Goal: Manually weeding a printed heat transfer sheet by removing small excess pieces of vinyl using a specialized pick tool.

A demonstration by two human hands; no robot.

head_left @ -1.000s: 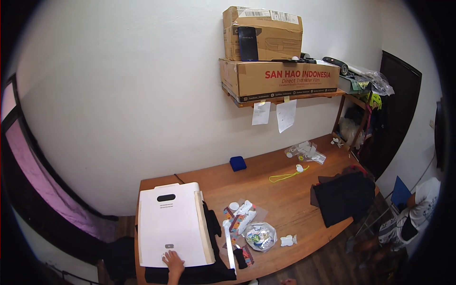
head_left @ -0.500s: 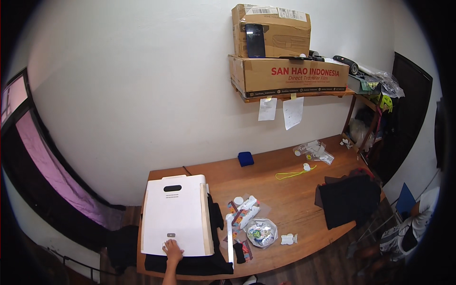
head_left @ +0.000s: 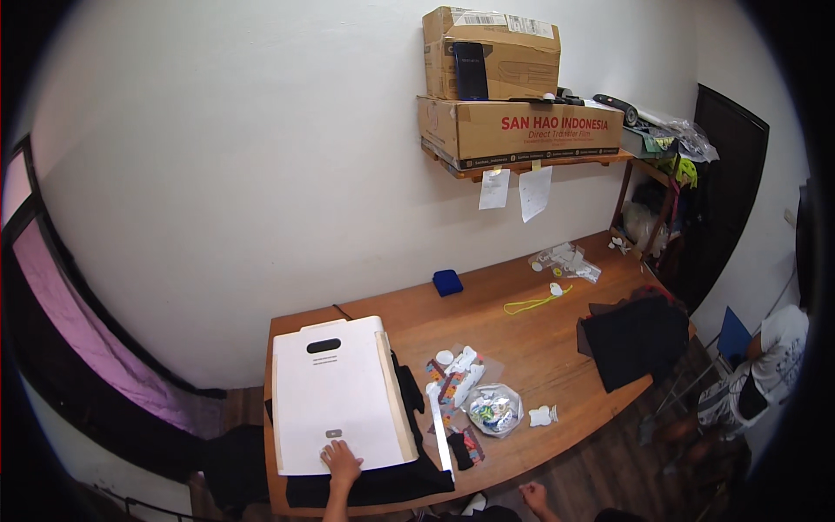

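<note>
A flat white machine point(head_left: 339, 391) with a dark handle slot lies on black cloth point(head_left: 409, 474) at the left end of a wooden table point(head_left: 513, 322). My left hand point(head_left: 340, 461) rests palm down on the machine's near edge, fingers spread, holding nothing. Below the table's front edge, my right hand point(head_left: 533, 498) hangs free, fingers loosely apart and empty. Right of the machine lie small printed packets point(head_left: 455, 383) and a clear bag of coloured pieces point(head_left: 494, 409).
A folded black garment point(head_left: 633, 335), a yellow cord point(head_left: 532, 302), a small blue box point(head_left: 447, 281) and clear bags point(head_left: 565, 261) sit further along the table. Cardboard boxes point(head_left: 513, 130) fill a wall shelf. Another person point(head_left: 757, 383) sits at the right.
The view has shifted slightly. My left hand stays on the white machine's near edge. My right hand has come into view below the table's front edge.
</note>
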